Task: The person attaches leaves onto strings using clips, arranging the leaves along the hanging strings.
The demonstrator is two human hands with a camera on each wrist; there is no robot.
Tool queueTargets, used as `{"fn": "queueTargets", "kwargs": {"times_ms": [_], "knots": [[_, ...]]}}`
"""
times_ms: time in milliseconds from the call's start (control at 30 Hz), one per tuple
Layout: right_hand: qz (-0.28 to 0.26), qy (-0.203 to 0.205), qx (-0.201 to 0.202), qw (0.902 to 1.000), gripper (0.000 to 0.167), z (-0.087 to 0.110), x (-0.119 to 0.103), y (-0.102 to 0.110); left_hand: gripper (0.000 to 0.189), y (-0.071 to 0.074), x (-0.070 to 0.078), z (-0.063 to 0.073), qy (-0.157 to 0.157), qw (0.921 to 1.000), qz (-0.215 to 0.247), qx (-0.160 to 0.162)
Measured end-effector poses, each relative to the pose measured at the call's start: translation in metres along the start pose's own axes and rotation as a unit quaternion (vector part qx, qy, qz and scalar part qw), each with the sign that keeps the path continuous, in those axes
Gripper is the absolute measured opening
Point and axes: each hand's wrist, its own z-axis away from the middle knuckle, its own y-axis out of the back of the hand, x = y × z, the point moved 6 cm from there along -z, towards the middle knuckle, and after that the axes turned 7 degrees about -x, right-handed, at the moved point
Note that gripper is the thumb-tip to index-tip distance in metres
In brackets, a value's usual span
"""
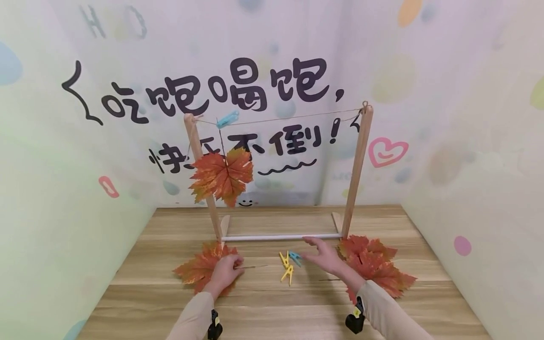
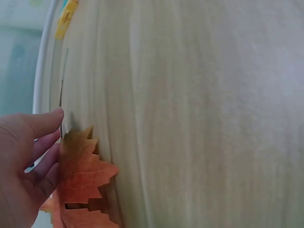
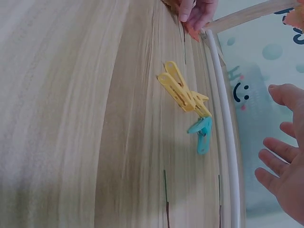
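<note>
My left hand (image 1: 225, 271) pinches the thin stem (image 2: 61, 95) of an orange-red artificial maple leaf (image 2: 85, 171) between thumb and fingers, low over the table at the left. Part of the leaf is hidden behind the hand in the head view. Over the table to the right, my right hand (image 1: 325, 257) has its fingers spread and holds nothing. Below and left of it lie two yellow clothespins (image 3: 178, 90) and a blue clothespin (image 3: 203, 135), close together. Another blue clothespin (image 1: 228, 119) clips a maple leaf (image 1: 225, 174) by its stem to the string (image 1: 293, 117).
The string runs between two wooden posts (image 1: 359, 174), joined low down by a white rod (image 1: 280, 237). More red maple leaves (image 1: 378, 267) lie beside my right forearm, their stems pointing inward. A printed wall (image 1: 446, 141) encloses the wooden table (image 1: 280, 311).
</note>
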Motion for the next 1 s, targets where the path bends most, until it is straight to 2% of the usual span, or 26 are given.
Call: {"fn": "queueTargets", "kwargs": {"times_ms": [133,267,500,633,833,1000], "knots": [[0.002,0.007,0.000,1.0000,0.054,0.001,0.000,-0.001,0.013,-0.005,-0.002,0.001,-0.006,0.9999,-0.007,-0.008],[0.004,0.017,-0.001,0.9999,0.052,0.003,-0.001,-0.002,0.013,-0.004,0.000,0.003,-0.016,0.9998,-0.013,-0.007],[0.016,0.039,0.007,0.9991,0.045,0.004,-0.002,-0.004,0.009,0.003,0.005,-0.001,-0.032,0.9991,0.005,-0.030],[0.013,0.042,0.000,0.9990,0.044,0.003,-0.001,-0.008,0.009,0.017,0.010,-0.005,-0.036,0.9987,0.022,-0.028],[0.006,0.006,-0.008,0.9999,0.048,0.003,0.002,-0.013,0.007,0.043,0.024,-0.012,-0.044,0.9983,0.037,-0.004],[0.018,-0.022,0.002,0.9996,0.050,0.003,0.012,-0.022,0.007,0.060,0.033,-0.019,-0.036,0.9961,0.079,0.011]]}}
